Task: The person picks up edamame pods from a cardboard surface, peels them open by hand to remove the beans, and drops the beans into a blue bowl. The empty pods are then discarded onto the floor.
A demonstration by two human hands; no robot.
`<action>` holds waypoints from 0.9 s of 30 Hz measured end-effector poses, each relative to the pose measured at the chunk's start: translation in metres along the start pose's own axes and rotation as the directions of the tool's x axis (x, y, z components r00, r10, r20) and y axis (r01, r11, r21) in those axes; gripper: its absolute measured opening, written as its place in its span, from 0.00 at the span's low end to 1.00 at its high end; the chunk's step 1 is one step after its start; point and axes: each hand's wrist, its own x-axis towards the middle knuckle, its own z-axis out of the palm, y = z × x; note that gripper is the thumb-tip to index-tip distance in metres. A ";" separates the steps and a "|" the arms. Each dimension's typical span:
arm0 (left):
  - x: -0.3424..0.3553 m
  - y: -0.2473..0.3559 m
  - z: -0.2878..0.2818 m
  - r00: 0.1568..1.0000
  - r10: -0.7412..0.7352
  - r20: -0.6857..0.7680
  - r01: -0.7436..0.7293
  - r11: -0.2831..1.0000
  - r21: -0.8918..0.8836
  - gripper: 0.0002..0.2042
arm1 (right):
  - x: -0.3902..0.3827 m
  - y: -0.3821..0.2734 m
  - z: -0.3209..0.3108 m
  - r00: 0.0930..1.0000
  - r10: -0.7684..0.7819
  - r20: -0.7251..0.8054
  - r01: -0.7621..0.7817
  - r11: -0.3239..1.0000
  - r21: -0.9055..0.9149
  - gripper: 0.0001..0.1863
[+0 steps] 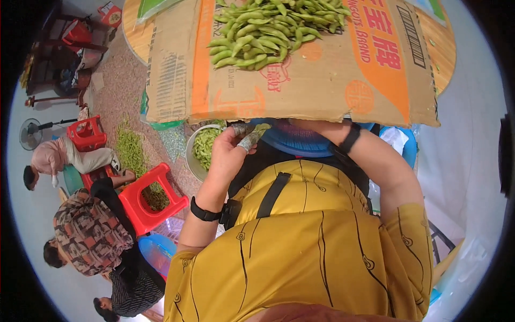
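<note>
My left hand [228, 153] has grey tape wrapped round its thumb and a finger. A green bean pod [262, 129] is pinched at their tips, just below the cardboard edge. My right hand [316, 126] reaches under that edge above a blue plastic basin [292, 147] at my lap; its fingers are hidden. A heap of green bean pods [263, 35] lies on the flattened cardboard [322, 80] in front of me. Left of my left hand stands a pale bowl [191, 161] filled with green beans or pods.
The cardboard covers a round wooden table [445, 53]. On the left are red plastic stools [153, 201], a blue tub [155, 252] and pods scattered on the floor [130, 145]. Several people [94, 220] sit there. A fan [33, 133] stands farther off.
</note>
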 end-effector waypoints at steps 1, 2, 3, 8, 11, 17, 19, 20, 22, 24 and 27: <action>0.000 -0.002 -0.004 1.000 -0.001 -0.014 0.000 0.997 -0.074 0.07 | -0.001 -0.005 -0.002 1.000 0.004 0.003 -0.004 1.000 -0.007 0.27; -0.001 -0.004 -0.008 1.000 -0.005 -0.019 0.003 0.997 -0.082 0.07 | 0.014 -0.011 0.008 1.000 0.009 0.006 -0.009 1.000 -0.014 0.27; 0.000 -0.006 -0.012 1.000 -0.015 -0.023 0.013 0.994 -0.112 0.07 | 0.026 -0.015 0.011 1.000 0.017 0.008 -0.016 1.000 -0.023 0.27; -0.003 -0.020 -0.030 0.996 -0.060 -0.069 0.045 0.979 -0.198 0.09 | 0.063 -0.057 0.045 0.999 0.030 0.037 -0.028 0.998 -0.054 0.27; -0.007 -0.026 -0.039 0.999 -0.036 -0.017 0.033 0.987 -0.160 0.09 | 0.071 -0.056 0.050 0.998 0.044 0.043 -0.041 0.996 -0.075 0.27; -0.023 -0.025 -0.053 0.997 -0.011 -0.073 -0.006 0.974 -0.229 0.14 | 0.036 -0.027 0.032 0.998 0.062 0.019 -0.059 0.992 -0.116 0.28; -0.034 -0.021 -0.057 0.992 0.052 -0.118 -0.076 0.975 -0.210 0.15 | 0.044 -0.031 0.038 0.997 0.072 0.000 -0.072 0.989 -0.130 0.28; -0.040 -0.015 -0.059 0.991 0.058 -0.118 -0.082 0.974 -0.209 0.15 | 0.037 -0.028 0.036 0.997 0.077 -0.012 -0.078 0.987 -0.138 0.28; -0.056 -0.002 -0.068 0.959 0.188 -0.212 -0.223 0.962 -0.158 0.15 | 0.027 -0.030 0.032 0.996 0.085 -0.031 -0.089 0.984 -0.157 0.28; -0.069 0.003 -0.076 0.939 0.245 -0.242 -0.283 0.949 -0.136 0.14 | 0.013 -0.042 0.020 0.962 0.222 0.159 -0.200 0.970 -0.140 0.25; -0.083 0.014 -0.074 0.885 0.333 -0.325 -0.368 0.928 -0.052 0.16 | 0.021 -0.106 -0.004 0.888 0.210 0.410 -0.395 0.804 0.444 0.16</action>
